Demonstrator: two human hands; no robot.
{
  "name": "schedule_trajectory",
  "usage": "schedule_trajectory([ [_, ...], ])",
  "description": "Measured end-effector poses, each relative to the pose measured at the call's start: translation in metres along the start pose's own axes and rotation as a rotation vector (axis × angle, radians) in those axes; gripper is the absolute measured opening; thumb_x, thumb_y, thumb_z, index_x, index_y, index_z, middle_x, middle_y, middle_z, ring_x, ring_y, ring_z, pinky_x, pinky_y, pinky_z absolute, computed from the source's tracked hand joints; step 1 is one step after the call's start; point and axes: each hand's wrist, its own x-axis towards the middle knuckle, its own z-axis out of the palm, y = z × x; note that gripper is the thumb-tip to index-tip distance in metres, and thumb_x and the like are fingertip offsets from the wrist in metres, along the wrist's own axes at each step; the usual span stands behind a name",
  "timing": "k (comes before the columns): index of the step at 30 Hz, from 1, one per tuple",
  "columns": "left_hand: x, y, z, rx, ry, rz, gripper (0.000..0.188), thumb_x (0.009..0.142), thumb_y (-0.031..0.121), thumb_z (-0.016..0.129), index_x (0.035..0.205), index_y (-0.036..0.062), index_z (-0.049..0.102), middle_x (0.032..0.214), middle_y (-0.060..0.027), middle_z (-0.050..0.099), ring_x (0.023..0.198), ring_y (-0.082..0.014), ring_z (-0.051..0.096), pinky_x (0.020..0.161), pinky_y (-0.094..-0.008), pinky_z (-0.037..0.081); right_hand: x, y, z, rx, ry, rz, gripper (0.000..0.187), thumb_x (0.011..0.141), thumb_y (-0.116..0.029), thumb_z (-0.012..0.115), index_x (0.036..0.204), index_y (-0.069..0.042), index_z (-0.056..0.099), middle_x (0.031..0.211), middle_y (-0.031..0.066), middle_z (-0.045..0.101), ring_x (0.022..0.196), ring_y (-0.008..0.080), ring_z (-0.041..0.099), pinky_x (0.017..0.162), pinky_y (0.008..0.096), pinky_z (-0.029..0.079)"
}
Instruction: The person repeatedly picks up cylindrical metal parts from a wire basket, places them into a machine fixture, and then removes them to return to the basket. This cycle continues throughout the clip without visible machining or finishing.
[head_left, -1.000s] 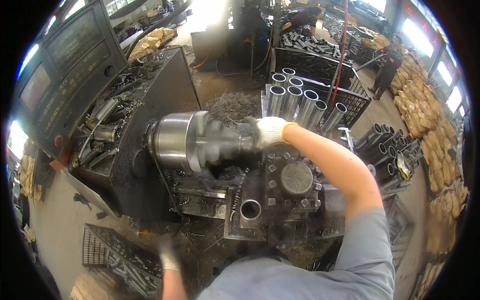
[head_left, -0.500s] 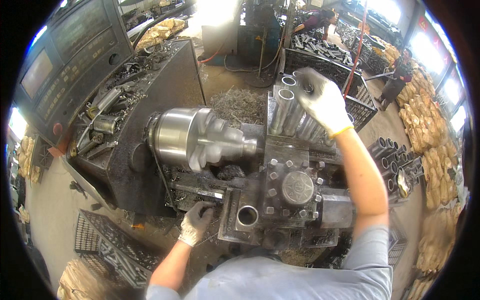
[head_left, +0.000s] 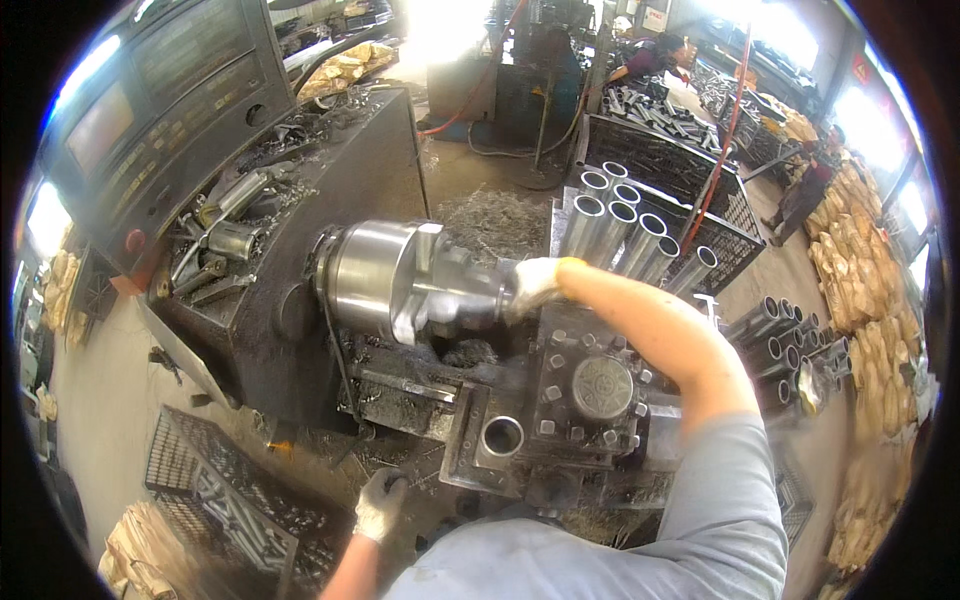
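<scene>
At the lathe's centre, a shiny chuck with stepped jaws has a short metal tube standing out of its right side. My right hand, in a white glove, is closed around the tube's outer end; its fingertips are partly hidden. Lower left, beside the carriage, my gloved left hand has its fingers curled; whatever lies within them is hidden. The square tool post with its bolts sits below my right forearm. Left of it, a round upright tube stands in the carriage corner.
Several upright steel tubes stand behind the tool post. More tubes are stacked at right. Metal shavings lie behind the chuck. A mesh crate is lower left, a control panel upper left. Two other people are in the background.
My right hand has come from the upright tubes, forward and left, to the tube in the chuck. My left hand has shifted slightly down. The chuck jaws look less blurred.
</scene>
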Motion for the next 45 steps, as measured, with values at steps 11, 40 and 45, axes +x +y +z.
schedule_trajectory([
  [11, -0.02, -0.046, 0.018, 0.053, 0.075, -0.097, 0.026, 0.1, 0.017, 0.068, 0.12, 0.0014, 0.074, 0.095, -0.0098, 0.078, 0.09, -0.0178, 0.074, 0.085, -0.0331, 0.057, 0.039, 0.05, 0.007, -0.035, -0.043, -0.191, 0.047, 0.082, -0.045, 0.084, 0.081, 0.002, 0.08, 0.072, 0.0105, 0.072, 0.065, 0.0222, 0.062, 0.064, 0.0414, 0.052],
  [40, 0.036, 0.035, 0.053, -0.938, -0.353, -0.247, 0.054, 0.096, 0.032, 0.077, 0.138, 0.0024, 0.06, 0.121, -0.0121, 0.069, 0.104, -0.0243, 0.068, 0.093, -0.0434, 0.057, -0.121, -0.142, 0.376, 0.754, 0.291, 0.228, 0.057, 0.08, -0.045, 0.085, 0.113, 0.0, 0.077, 0.086, 0.0121, 0.077, 0.076, 0.0205, 0.073, 0.072, 0.0376, 0.057],
  [45, 0.031, 0.009, 0.035, -1.402, -0.497, -0.496, 0.054, 0.11, 0.056, 0.048, 0.126, 0.0077, 0.068, 0.117, -0.012, 0.075, 0.114, -0.0276, 0.069, 0.1, -0.045, 0.055, -0.145, -0.141, 0.363, 0.973, 0.291, 0.016, 0.072, 0.072, -0.037, 0.088, 0.129, 0.001, 0.068, 0.107, 0.0207, 0.077, 0.093, 0.027, 0.075, 0.088, 0.0397, 0.06],
])
